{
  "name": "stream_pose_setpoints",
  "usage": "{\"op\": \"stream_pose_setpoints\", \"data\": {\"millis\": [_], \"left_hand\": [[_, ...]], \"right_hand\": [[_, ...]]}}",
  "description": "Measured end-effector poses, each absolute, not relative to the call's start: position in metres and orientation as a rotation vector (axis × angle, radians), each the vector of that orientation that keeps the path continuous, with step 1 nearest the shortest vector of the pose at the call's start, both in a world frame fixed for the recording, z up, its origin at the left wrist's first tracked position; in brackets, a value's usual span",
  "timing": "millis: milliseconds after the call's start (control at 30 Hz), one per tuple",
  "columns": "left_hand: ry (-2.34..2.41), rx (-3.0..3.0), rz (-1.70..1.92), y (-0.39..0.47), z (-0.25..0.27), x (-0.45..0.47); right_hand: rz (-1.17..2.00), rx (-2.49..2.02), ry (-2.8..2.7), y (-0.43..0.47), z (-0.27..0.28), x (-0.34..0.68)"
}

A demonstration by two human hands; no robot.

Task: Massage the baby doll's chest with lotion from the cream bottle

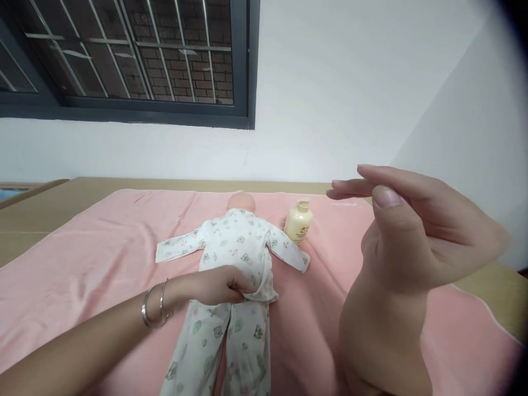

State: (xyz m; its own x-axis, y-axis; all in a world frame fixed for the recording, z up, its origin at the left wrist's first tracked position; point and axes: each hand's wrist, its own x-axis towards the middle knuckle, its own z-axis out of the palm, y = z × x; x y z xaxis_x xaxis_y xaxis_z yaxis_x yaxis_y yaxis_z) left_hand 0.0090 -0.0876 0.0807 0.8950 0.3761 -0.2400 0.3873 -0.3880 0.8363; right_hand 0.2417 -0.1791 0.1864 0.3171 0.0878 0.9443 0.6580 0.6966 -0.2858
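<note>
A baby doll (241, 202) lies stretched out in a white printed pyjama top (235, 236) and matching pants (247, 341). My left hand (223, 285), with two silver bangles at the wrist, is closed at the hem of the pyjama top, around the doll's waist. Its fingertips are partly hidden by the fabric. My right hand (412, 231) is raised on the right, close to the camera, its fingers stretched out and apart from the doll. It holds nothing that I can see. Beside the doll's right-hand sleeve stands a cream pump bottle (299, 221).
A pink sheet (111, 236) with some wrinkles spreads under the doll and bottle. It covers most of a tan surface (53, 206) that reaches the white wall (330, 110). A dark-framed window (165, 55) with bars is above on the left.
</note>
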Motion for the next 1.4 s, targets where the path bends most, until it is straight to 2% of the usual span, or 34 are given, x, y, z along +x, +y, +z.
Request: {"op": "stream_pose_setpoints", "data": {"millis": [100, 333, 400, 600, 733, 900, 1100, 1400], "left_hand": [[0.466, 1.908, -0.282, -0.069, 0.086, 0.011], [0.528, 1.624, -0.589, -0.051, 0.085, 0.014], [0.551, 1.590, -0.494, -0.053, 0.088, 0.019], [0.544, 1.003, 0.264, -0.047, 0.100, 0.070], [0.564, 0.759, 0.502, -0.029, 0.106, 0.113], [0.555, 0.617, 0.601, -0.019, 0.120, 0.144], [0.499, 0.505, 0.618, -0.024, 0.126, 0.153], [0.438, 0.580, 0.450, -0.016, 0.099, 0.150]], "right_hand": [[-0.419, -0.744, -1.212, -0.178, 0.185, 0.243], [-0.401, -0.720, -1.194, -0.179, 0.187, 0.244], [-0.362, -0.811, -1.192, -0.178, 0.187, 0.251], [-0.285, -1.429, -1.488, -0.139, 0.165, 0.300], [-0.108, -1.845, -1.652, -0.106, 0.154, 0.310], [0.157, -2.040, -1.939, -0.105, 0.161, 0.289], [0.313, -2.180, -1.955, -0.105, 0.164, 0.276], [-0.106, -2.437, -1.931, -0.085, 0.157, 0.260]]}}
